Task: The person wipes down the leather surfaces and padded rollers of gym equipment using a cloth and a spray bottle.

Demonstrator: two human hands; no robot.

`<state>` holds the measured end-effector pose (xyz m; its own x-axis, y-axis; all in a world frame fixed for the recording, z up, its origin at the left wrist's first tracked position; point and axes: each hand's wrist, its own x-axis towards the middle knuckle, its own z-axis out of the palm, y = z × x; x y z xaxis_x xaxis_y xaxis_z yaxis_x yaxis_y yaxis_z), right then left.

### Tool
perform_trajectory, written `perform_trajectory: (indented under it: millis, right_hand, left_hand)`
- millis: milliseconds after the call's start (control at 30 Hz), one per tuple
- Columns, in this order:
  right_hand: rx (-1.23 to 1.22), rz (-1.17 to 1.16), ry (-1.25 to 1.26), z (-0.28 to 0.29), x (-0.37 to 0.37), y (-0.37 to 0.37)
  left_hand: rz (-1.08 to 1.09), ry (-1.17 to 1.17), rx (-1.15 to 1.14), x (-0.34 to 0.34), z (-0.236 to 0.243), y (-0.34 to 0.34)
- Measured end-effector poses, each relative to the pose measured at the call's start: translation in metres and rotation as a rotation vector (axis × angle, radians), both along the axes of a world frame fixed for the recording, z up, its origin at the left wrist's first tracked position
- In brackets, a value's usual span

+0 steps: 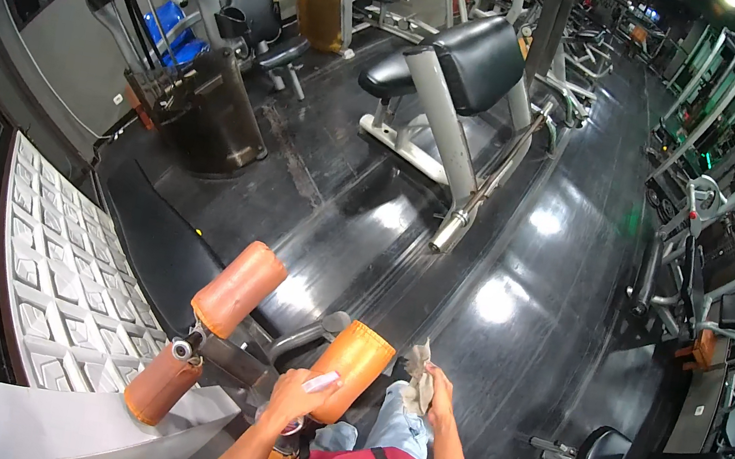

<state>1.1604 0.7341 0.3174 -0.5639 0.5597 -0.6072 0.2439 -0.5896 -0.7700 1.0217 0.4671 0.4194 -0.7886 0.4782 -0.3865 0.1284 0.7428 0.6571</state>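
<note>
My left hand is closed around a small whitish-pink object whose kind I cannot make out. It is right beside an orange padded roller on a gym machine, and whether it touches the pad is unclear. In my right hand there is a crumpled greyish-beige cloth, hanging to the right of the orange roller. Two more padded rollers belong to the same machine: a salmon-coloured one and a brownish-orange one, with a metal joint between them.
A white embossed panel stands at the left above a white ledge. Ahead is a black padded bench with a barbell bar. A weight-stack machine stands far left. More machines line the right, over black flooring.
</note>
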Motion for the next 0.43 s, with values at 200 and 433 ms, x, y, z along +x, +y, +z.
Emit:
perform_trajectory:
  millis: [200,433]
  right_hand:
    - [-0.239,0.145,-0.008,0.006,-0.015,0.048]
    - [0.156,0.789,-0.174,-0.007,-0.102,0.082]
  left_hand:
    - [0.114,-0.316,0.096,0.001,0.008,0.063]
    - [0.556,-0.657,0.363,0.001,-0.062,0.093]
